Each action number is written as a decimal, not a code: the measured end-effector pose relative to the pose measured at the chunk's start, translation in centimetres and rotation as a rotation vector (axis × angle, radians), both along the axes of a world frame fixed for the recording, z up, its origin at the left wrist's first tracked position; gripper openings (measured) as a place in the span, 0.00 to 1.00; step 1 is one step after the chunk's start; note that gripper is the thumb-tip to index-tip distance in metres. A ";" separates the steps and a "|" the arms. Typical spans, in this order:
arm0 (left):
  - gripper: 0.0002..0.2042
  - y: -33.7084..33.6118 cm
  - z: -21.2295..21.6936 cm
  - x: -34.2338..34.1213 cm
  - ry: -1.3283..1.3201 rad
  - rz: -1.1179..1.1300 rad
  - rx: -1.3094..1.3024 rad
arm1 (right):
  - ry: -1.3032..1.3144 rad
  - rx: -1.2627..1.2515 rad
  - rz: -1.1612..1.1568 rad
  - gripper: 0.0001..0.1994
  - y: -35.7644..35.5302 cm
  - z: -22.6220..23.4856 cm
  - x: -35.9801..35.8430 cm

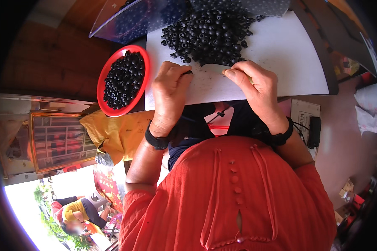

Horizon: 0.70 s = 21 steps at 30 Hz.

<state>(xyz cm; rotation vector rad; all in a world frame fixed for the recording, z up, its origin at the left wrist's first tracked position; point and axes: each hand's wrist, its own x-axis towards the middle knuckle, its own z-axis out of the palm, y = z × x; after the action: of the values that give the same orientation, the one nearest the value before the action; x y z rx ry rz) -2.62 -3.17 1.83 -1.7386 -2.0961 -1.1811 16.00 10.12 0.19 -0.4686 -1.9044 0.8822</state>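
Fingertips of the left hand (168,85) pinch one small black rubber piece (187,72) at the white sheet's (289,62) near edge, below the black heap (209,31). The right hand (251,81) grips a pale thin strip (215,68). Steadying both wrists on the sheet should help; the red bowl (102,81) sits left.

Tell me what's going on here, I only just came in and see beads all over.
A person in an orange top works at a white sheet. The left hand pinches one small black piece at the sheet's near edge. The right hand holds a pale flat piece beside it. A heap of black pieces lies just beyond the hands, and a red bowl to the left holds more.
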 end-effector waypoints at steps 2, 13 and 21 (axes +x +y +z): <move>0.09 -0.4 0.8 0.4 -0.612 -0.070 -0.010 | -0.014 -0.020 0.015 0.11 0.0 0.1 0.0; 0.15 -1.4 -0.2 1.1 -1.469 -0.350 0.054 | -0.109 -0.049 0.048 0.12 -1.3 1.2 0.1; 0.15 -1.1 -0.7 1.5 -1.491 -0.449 0.096 | -0.150 -0.059 0.014 0.13 -1.2 1.4 0.0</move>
<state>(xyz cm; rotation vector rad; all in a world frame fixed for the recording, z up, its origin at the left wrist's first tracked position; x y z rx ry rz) -1.07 -4.25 1.10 -1.3346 -1.9650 -3.3562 16.01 8.89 1.59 -0.5715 -2.0234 0.9367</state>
